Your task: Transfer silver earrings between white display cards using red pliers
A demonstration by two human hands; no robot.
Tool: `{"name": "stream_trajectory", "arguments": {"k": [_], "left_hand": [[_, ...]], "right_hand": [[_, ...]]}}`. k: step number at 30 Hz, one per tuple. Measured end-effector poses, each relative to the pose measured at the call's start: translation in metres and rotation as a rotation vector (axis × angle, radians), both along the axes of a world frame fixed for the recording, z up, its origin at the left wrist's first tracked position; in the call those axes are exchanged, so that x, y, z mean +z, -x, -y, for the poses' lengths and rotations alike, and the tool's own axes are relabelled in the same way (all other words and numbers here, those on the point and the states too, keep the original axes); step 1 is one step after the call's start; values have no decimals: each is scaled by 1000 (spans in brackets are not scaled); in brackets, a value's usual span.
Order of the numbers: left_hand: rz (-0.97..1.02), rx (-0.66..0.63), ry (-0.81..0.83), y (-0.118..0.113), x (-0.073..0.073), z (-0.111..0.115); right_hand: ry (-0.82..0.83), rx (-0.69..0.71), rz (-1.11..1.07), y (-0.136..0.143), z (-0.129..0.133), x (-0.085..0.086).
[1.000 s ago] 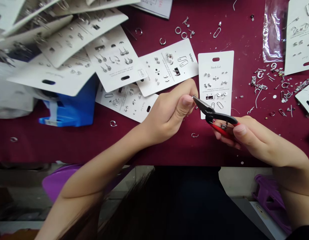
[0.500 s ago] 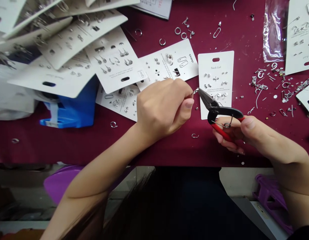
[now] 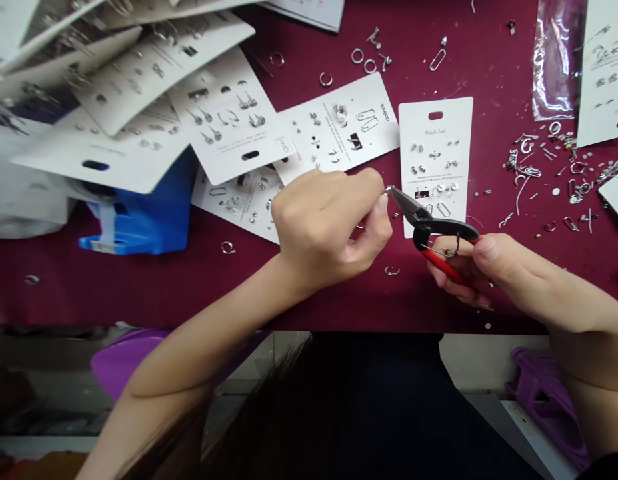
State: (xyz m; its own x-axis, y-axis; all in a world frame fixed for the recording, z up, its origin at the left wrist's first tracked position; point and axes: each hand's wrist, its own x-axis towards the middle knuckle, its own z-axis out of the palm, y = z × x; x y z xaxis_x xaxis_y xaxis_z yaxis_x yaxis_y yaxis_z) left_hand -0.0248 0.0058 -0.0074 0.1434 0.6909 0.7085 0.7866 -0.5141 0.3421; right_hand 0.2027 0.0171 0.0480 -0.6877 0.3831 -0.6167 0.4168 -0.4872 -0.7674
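Note:
Between the thumb and forefinger of my left hand [image 3: 331, 223] is a small silver jewellery piece [image 3: 387, 190], mostly hidden by the fingers. My right hand [image 3: 503, 267] is wrapped round red-handled pliers [image 3: 423, 223] with black jaws and a spring between the handles. The plier tips meet the silver piece right at my left fingertips. Behind the jaws lies a white earring card [image 3: 435, 150] marked "Stack Lab", holding several small silver earrings. A second earring card [image 3: 361, 123] lies tilted beyond my left hand. On the cloth below the plier tips rests a small open hoop [image 3: 391, 271].
Stacked earring cards [image 3: 139, 73] lean at the left over a blue tape dispenser [image 3: 143, 227]. Loose silver findings [image 3: 526, 167] and scraps are scattered at the right, near a clear plastic bag [image 3: 559, 60]. The maroon table's front edge [image 3: 379, 327] runs close below my hands.
The plier jaws have moved slightly left and down, up against my left fingertips. Less of the silver piece shows now. The view has shifted a little.

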Motion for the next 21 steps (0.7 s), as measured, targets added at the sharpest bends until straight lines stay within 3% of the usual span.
{"name": "stream_trajectory", "arguments": {"k": [7, 11, 14, 21], "left_hand": [[22, -36, 44, -2, 6, 1], [54, -77, 91, -1, 8, 0], [37, -39, 80, 1, 5, 0], [47, -28, 34, 0, 1, -3]], "right_hand": [[3, 43, 111, -3, -2, 10], [88, 42, -12, -4, -4, 6], [189, 55, -122, -2, -5, 3], [229, 53, -137, 3, -5, 0]]}}
